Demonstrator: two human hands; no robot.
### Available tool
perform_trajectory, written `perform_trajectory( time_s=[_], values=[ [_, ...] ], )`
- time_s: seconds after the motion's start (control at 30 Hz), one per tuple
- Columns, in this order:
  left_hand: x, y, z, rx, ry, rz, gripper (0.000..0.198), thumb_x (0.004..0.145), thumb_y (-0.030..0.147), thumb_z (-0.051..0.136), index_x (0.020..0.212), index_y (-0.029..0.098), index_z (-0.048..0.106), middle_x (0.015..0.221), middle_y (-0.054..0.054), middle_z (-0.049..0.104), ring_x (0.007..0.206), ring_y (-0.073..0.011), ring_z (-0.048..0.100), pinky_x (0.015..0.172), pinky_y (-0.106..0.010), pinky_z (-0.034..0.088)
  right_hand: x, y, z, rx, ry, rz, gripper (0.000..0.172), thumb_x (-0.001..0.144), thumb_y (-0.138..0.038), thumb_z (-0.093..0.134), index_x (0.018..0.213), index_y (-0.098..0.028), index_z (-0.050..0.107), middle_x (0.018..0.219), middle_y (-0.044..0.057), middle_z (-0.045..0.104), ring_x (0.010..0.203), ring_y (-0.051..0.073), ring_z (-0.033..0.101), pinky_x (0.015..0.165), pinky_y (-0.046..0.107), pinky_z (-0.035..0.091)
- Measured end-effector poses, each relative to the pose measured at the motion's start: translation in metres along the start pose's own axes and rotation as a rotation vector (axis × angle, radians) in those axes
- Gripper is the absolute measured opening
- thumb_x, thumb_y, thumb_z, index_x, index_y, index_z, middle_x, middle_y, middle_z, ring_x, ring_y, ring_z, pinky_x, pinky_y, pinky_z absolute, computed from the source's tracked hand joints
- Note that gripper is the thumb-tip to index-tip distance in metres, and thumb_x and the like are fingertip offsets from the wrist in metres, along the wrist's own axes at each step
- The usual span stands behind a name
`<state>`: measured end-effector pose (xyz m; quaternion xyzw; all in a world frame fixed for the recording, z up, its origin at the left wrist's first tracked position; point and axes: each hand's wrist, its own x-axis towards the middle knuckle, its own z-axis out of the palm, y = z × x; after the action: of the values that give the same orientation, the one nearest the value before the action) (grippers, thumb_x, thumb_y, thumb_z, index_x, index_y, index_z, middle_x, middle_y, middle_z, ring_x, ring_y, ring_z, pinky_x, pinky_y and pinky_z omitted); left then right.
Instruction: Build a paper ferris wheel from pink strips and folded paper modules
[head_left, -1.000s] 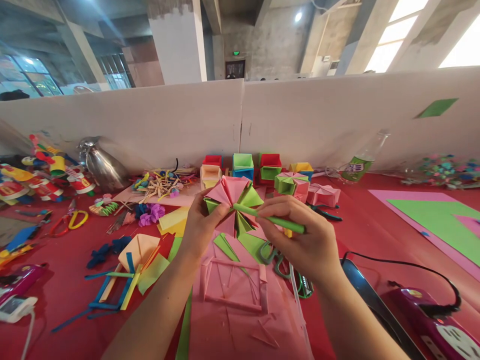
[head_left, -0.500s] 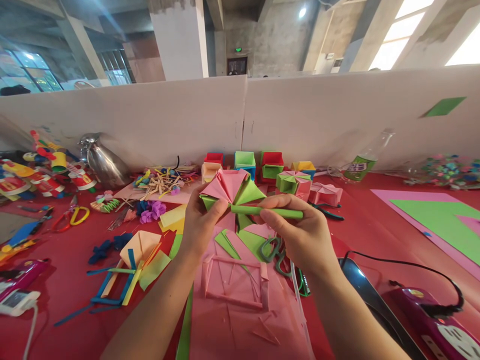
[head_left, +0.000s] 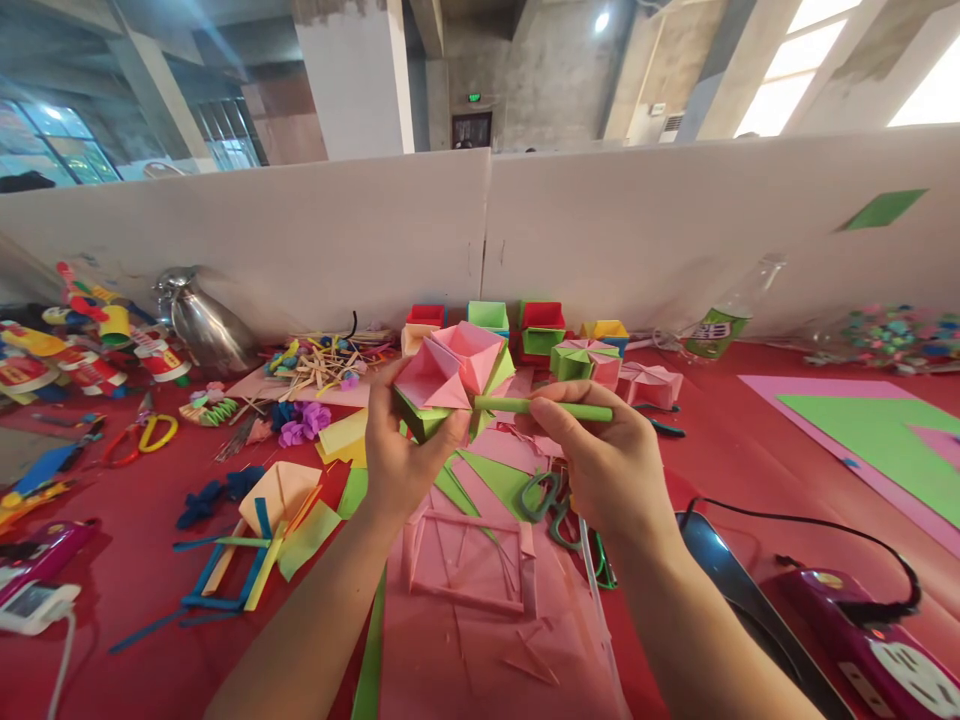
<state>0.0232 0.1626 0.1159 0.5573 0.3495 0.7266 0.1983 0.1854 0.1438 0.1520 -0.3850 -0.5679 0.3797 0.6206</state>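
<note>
carefully, a person lifts a pink-and-green folded paper piece (head_left: 454, 375) above a red table (head_left: 720, 440), its pleats cupped by the fingers of the left hand (head_left: 409, 455), thumb pressed at the near edge. level with those fingers, the right hand (head_left: 615, 465) pinches a slim green paper roll (head_left: 499, 404) between thumb and fingertips, its tip pointed at the folds just beside the left thumb; whether it has slipped between them cannot be told. the step in hand appears to be working the roll's end at the folds; the next move, by the look of it, calls for a steady left hold and a light, straight right-hand push, since thin paper could crease. below the fingers, a pink paper frame (head_left: 529, 580) lies on a pink sheet (head_left: 427, 670); near the right wrist rest green-handled scissors (head_left: 553, 512). beyond the fingertips stand a second wheel-shaped paper piece (head_left: 585, 362) and small coloured paper boxes (head_left: 542, 335).
</note>
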Motion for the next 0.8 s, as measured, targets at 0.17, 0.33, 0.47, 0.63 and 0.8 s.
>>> perform_trajectory(
  time_s=[0.17, 0.33, 0.47, 0.63, 0.8],
  values=[
    [0.000, -0.003, 0.001, -0.066, -0.005, -0.071, 0.051, 0.069, 0.030, 0.071, 0.112, 0.023, 0.046, 0.103, -0.005, 0.059, 0.089, -0.0166, 0.060, 0.076, -0.028, 0.050, -0.007, 0.002, 0.009, -0.434, 0.009, -0.445, 0.004, 0.079, -0.016, 0.060, 0.081, -0.019, 0.059, 0.076, 0.000, 0.063, 0.070, 0.011, 0.061, 0.062, 0.023, 0.050],
    [-0.001, -0.001, 0.002, -0.075, 0.005, -0.109, 0.051, 0.068, 0.033, 0.072, 0.111, 0.023, 0.047, 0.101, -0.004, 0.060, 0.087, -0.0162, 0.060, 0.075, -0.028, 0.050, -0.012, 0.016, 0.017, -0.667, -0.112, -0.862, 0.020, 0.081, -0.007, 0.052, 0.096, -0.020, 0.054, 0.089, 0.006, 0.062, 0.085, 0.014, 0.059, 0.073, 0.028, 0.051],
    [-0.001, -0.002, 0.002, -0.092, -0.003, -0.136, 0.052, 0.069, 0.034, 0.072, 0.112, 0.023, 0.045, 0.099, -0.004, 0.059, 0.086, -0.0155, 0.060, 0.074, -0.027, 0.049, -0.011, 0.022, 0.017, -0.723, -0.099, -0.905, 0.020, 0.082, -0.008, 0.052, 0.098, -0.020, 0.051, 0.088, 0.007, 0.060, 0.084, 0.016, 0.059, 0.071, 0.028, 0.052],
    [-0.003, 0.001, 0.005, -0.045, 0.001, -0.037, 0.054, 0.065, 0.028, 0.076, 0.109, 0.024, 0.045, 0.097, -0.001, 0.057, 0.081, -0.0131, 0.059, 0.070, -0.024, 0.049, -0.009, 0.024, 0.018, -0.731, -0.082, -0.897, 0.019, 0.083, -0.007, 0.049, 0.096, -0.021, 0.050, 0.088, 0.007, 0.058, 0.084, 0.016, 0.058, 0.071, 0.028, 0.051],
    [-0.001, 0.003, 0.005, -0.014, 0.035, -0.021, 0.052, 0.065, 0.029, 0.075, 0.107, 0.023, 0.045, 0.098, -0.002, 0.056, 0.083, -0.0144, 0.059, 0.071, -0.026, 0.049, -0.009, 0.016, 0.018, -0.667, -0.092, -0.759, 0.033, 0.080, -0.021, 0.059, 0.110, -0.018, 0.045, 0.098, 0.010, 0.055, 0.092, 0.019, 0.055, 0.074, 0.033, 0.051]
  ],
)
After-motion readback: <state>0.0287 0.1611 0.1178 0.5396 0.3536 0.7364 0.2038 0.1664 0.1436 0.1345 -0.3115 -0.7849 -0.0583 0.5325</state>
